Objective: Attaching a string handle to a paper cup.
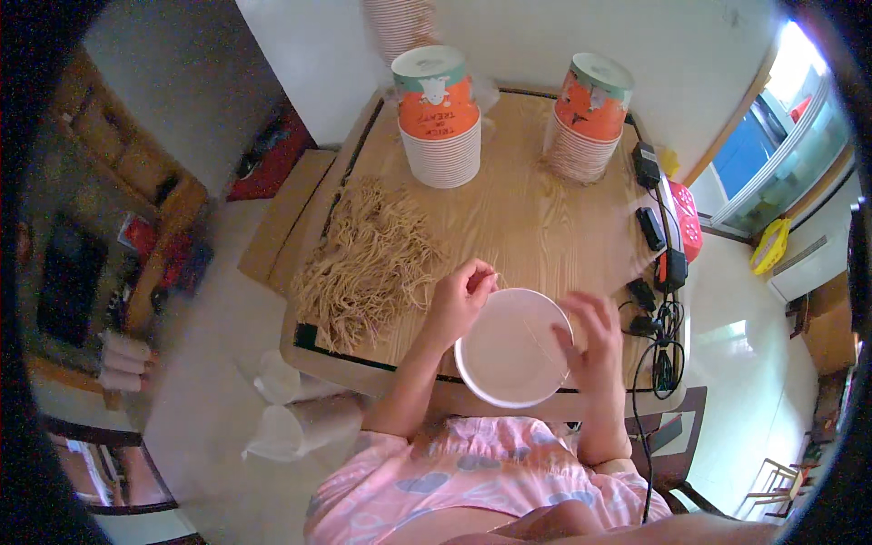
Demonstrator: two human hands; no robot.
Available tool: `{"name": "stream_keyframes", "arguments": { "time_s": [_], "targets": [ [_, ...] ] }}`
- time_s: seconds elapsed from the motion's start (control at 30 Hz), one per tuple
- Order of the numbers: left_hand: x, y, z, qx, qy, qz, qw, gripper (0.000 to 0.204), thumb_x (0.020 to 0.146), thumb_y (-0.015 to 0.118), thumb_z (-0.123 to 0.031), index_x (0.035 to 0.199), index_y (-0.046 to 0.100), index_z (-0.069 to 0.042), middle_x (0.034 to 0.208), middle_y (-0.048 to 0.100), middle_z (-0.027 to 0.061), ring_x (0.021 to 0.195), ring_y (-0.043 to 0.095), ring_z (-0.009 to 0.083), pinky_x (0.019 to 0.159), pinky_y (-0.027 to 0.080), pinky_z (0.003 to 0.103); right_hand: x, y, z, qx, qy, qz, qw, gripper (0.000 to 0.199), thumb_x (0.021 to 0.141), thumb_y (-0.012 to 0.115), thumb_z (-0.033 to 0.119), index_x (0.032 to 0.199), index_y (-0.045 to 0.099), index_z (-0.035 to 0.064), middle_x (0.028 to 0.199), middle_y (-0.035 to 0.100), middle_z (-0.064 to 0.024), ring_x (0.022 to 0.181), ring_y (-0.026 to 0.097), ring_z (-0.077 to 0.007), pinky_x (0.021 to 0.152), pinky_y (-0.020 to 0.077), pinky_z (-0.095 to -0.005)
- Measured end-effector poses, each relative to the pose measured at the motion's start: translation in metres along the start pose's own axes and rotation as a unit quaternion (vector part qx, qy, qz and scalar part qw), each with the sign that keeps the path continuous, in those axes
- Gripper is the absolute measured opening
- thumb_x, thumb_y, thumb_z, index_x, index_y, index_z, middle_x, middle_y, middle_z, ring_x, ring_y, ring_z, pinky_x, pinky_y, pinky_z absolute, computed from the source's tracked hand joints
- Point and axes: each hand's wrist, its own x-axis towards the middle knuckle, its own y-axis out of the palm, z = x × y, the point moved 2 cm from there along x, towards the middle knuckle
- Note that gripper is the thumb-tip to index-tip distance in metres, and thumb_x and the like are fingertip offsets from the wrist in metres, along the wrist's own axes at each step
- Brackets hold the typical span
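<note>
A white-rimmed paper bucket (510,350) stands mouth up at the table's near edge, in front of my body. At its far left rim my left hand (461,298) is closed, thumb and fingertips pinched on a thin tan string. My right hand (590,341) is at the right rim with curved fingers, smeared by motion; whether it grips anything is unclear. A fine strand runs across the bucket's mouth beside that hand. To the left lies a large loose pile of tan twisted strings (368,263).
Two upside-down stacks of orange and green paper buckets (440,118) (590,118) stand at the table's far side. Black power adapters and coiled cables (668,350) line the right edge. A cardboard box (286,218) and plastic-wrapped cup stacks (300,427) sit left of the table.
</note>
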Motion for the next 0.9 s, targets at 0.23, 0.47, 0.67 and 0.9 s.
{"name": "stream_keyframes", "arguments": {
  "time_s": [0.23, 0.47, 0.67, 0.9],
  "targets": [
    [0.017, 0.016, 0.0, -0.015, 0.029, 0.023, 0.999, 0.008, 0.086, 0.057, -0.009, 0.087, 0.056, 0.0, 0.066, 0.061, 0.005, 0.06, 0.06, 0.0104, 0.055, 0.048, 0.025, -0.004, 0.006, -0.04, 0.201, 0.212, 0.128, 0.948, 0.02, 0.082, 0.063, 0.019, 0.096, 0.062, 0.0038, 0.074, 0.065, -0.008, 0.062, 0.061, -0.0152, 0.059, 0.0498, -0.0289],
    [0.016, 0.033, -0.002, 0.063, 0.145, -0.012, 0.987, 0.01, 0.084, 0.061, -0.011, 0.083, 0.058, -0.001, 0.061, 0.056, 0.0021, 0.053, 0.051, 0.0097, 0.05, 0.042, 0.025, 0.027, 0.037, -0.049, 0.183, 0.101, 0.214, 0.954, 0.017, 0.082, 0.061, 0.012, 0.096, 0.061, 0.0011, 0.076, 0.062, -0.0046, 0.071, 0.059, -0.0108, 0.066, 0.0477, -0.0253],
    [-0.015, 0.015, -0.009, 0.04, 0.03, -0.023, 0.998, 0.009, 0.082, 0.063, -0.01, 0.083, 0.06, -0.002, 0.066, 0.057, 0.0026, 0.054, 0.049, 0.0086, 0.05, 0.041, 0.025, 0.025, 0.025, -0.046, 0.17, 0.104, 0.244, 0.949, 0.02, 0.076, 0.067, 0.011, 0.094, 0.062, 0.0034, 0.085, 0.062, -0.0061, 0.078, 0.059, -0.0161, 0.072, 0.0477, -0.028],
    [-0.031, 0.017, -0.043, 0.01, 0.02, 0.043, 0.999, 0.009, 0.083, 0.062, -0.01, 0.088, 0.059, -0.002, 0.08, 0.066, 0.0054, 0.075, 0.063, 0.0108, 0.065, 0.048, 0.025, 0.002, 0.002, -0.024, -0.076, -0.136, 0.204, 0.966, 0.025, 0.068, 0.068, 0.014, 0.093, 0.066, 0.017, 0.121, 0.05, -0.0078, 0.116, 0.043, -0.0309, 0.093, 0.0388, -0.043]
  ]
}}
